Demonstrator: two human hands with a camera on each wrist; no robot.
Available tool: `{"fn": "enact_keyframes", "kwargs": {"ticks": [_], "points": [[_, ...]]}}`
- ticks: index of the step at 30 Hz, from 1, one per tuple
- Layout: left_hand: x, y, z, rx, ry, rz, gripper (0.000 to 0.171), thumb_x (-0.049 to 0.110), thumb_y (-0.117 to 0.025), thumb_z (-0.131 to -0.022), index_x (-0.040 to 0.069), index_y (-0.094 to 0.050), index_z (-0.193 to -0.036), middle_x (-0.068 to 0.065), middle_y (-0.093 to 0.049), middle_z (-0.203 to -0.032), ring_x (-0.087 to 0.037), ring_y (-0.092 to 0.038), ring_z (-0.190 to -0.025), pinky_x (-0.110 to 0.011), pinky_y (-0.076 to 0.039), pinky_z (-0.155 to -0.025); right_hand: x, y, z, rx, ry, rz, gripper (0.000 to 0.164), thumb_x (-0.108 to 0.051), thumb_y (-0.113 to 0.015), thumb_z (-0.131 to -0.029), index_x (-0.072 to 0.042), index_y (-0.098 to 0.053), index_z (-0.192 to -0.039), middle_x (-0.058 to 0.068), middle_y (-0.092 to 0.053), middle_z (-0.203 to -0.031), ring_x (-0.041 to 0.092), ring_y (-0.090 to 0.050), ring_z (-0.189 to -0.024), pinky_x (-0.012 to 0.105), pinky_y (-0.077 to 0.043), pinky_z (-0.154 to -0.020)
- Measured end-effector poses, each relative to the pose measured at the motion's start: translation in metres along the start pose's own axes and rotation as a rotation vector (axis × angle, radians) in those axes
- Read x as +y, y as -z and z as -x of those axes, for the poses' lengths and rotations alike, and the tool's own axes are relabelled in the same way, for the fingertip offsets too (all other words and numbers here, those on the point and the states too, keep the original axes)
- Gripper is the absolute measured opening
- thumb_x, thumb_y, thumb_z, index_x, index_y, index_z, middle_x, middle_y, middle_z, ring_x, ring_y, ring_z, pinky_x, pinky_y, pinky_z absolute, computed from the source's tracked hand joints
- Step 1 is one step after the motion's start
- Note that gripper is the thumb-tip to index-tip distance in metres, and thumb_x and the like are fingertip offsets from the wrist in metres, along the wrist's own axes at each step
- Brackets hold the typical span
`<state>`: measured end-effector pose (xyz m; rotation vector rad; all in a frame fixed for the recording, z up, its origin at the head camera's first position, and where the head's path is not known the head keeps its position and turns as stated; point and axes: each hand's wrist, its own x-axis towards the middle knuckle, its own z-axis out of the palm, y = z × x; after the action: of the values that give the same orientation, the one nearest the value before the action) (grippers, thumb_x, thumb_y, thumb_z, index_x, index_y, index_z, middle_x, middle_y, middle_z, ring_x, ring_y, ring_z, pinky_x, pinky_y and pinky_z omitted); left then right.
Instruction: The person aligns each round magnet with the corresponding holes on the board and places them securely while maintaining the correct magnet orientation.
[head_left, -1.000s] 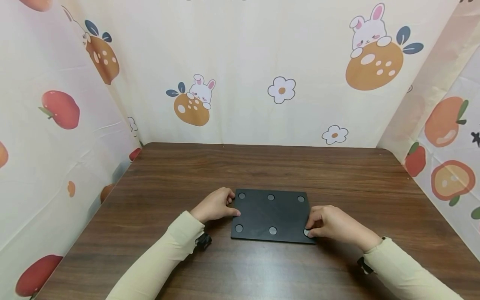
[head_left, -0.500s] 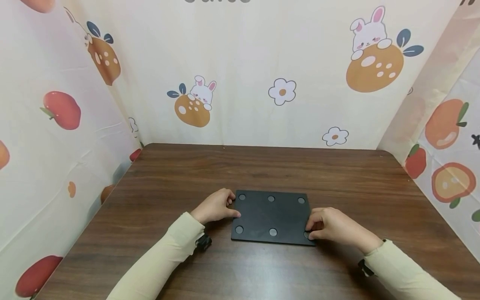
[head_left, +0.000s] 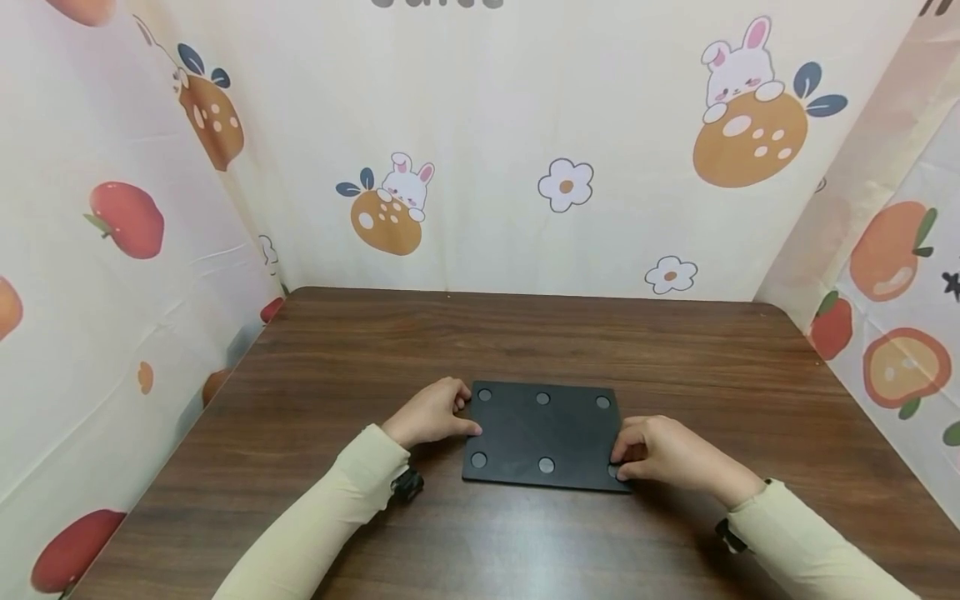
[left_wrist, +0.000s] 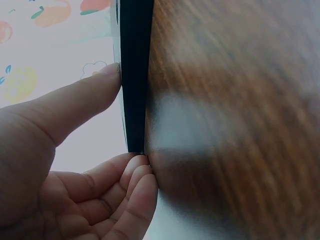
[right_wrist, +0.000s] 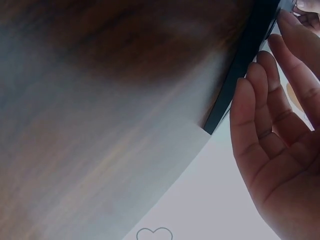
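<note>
A flat black rectangular board [head_left: 547, 433] lies on the table, with several round grey discs set in its face along the far and near edges. My left hand [head_left: 433, 414] holds its left edge; the thumb rests on the top face and the curled fingers are against the side, as the left wrist view shows. At the near right corner, my right hand [head_left: 660, 450] has thumb and index fingertips at a small round disc [head_left: 612, 472], partly hidden by them. In the right wrist view the other fingers lie close along the board's edge [right_wrist: 225, 102].
The brown wood-grain table [head_left: 480, 342] extends around the board on all sides. Behind it hangs a pale curtain [head_left: 487, 108] printed with rabbits, fruit and flowers, and similar cloth closes off both sides. A dark wrist device [head_left: 407, 483] sits at the left cuff.
The disc under my right fingertips showed bright and tilted a second ago; it now looks darker and flatter in the board's corner. Both hands stay in place, while the head view has shifted slightly.
</note>
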<state>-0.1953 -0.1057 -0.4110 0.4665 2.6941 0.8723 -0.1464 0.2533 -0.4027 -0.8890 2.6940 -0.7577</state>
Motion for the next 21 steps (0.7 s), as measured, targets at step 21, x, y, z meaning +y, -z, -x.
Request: {"fn": "enact_keyframes", "kwargs": {"ticks": [21], "points": [[-0.008,0.004,0.002,-0.036,-0.037,0.058,0.049,0.03,-0.077,-0.085,0.003,-0.061,-0.122,-0.003,-0.059,-0.102,-0.014,-0.054,-0.091,-0.034,-0.048,-0.084,0.012,0.009,-0.009,0.108,-0.105,-0.086,0.016,-0.038,-0.068,-0.091,-0.025,-0.075,-0.098,-0.013,-0.069,-0.093,0.0,-0.058,-0.082,0.022,-0.05,-0.072]]}}
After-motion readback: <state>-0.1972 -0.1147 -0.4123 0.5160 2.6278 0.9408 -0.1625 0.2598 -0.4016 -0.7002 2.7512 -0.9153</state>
